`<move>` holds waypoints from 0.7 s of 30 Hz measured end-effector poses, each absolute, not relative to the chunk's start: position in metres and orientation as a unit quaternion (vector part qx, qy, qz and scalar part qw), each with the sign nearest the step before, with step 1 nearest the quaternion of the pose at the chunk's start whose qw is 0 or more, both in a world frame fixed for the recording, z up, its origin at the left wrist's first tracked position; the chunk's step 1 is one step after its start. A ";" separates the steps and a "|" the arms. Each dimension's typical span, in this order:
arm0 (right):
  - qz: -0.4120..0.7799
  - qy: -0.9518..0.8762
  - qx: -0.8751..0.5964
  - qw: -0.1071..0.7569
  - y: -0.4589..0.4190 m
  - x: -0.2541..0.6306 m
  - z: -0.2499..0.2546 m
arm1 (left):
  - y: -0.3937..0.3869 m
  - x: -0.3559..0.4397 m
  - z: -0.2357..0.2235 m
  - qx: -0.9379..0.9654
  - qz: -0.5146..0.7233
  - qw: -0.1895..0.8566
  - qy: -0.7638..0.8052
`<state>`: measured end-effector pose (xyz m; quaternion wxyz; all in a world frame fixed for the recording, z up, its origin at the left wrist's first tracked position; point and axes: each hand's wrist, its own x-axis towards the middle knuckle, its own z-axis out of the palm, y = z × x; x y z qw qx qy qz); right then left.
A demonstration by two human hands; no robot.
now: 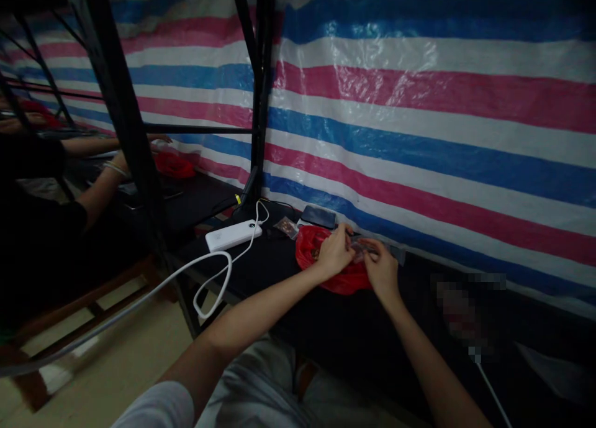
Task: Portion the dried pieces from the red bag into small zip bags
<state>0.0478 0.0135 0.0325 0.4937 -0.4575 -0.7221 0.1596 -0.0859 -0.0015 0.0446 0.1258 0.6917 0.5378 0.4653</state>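
My left hand and my right hand meet above a crumpled red plastic bag on a black tabletop. Between their fingertips is a small transparent packet with dark contents, too small to identify. Both hands seem to pinch it. Just behind them lie a dark phone and another small transparent packet. A white power bank sits to the left of my hands, with a white cable looping off the table edge.
A black metal shelf post stands left of me. A blue, pink and white striped tarp hangs behind the table. Further left, a co-worker's arms reach towards another red bag. A pixelated patch covers part of the table's right side.
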 end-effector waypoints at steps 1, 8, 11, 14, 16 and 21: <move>0.142 -0.729 -0.457 0.490 0.010 0.046 0.034 | 0.000 -0.086 0.043 0.688 0.474 0.122 0.535; 0.137 -0.735 -0.440 0.498 0.012 0.046 0.029 | 0.025 -0.102 0.038 0.664 0.582 0.203 0.422; 0.220 -0.672 -0.489 0.511 0.029 0.051 0.017 | 0.031 -0.110 0.041 0.617 0.632 0.257 0.391; 0.387 -0.603 -0.496 0.490 0.036 0.053 0.014 | 0.031 -0.111 0.042 0.576 0.675 0.293 0.355; 0.498 -0.592 -0.452 0.443 0.031 0.051 0.019 | 0.028 -0.109 0.042 0.559 0.697 0.295 0.338; 0.599 -0.565 -0.382 0.419 0.016 0.049 0.033 | 0.025 -0.106 0.035 0.592 0.690 0.272 0.314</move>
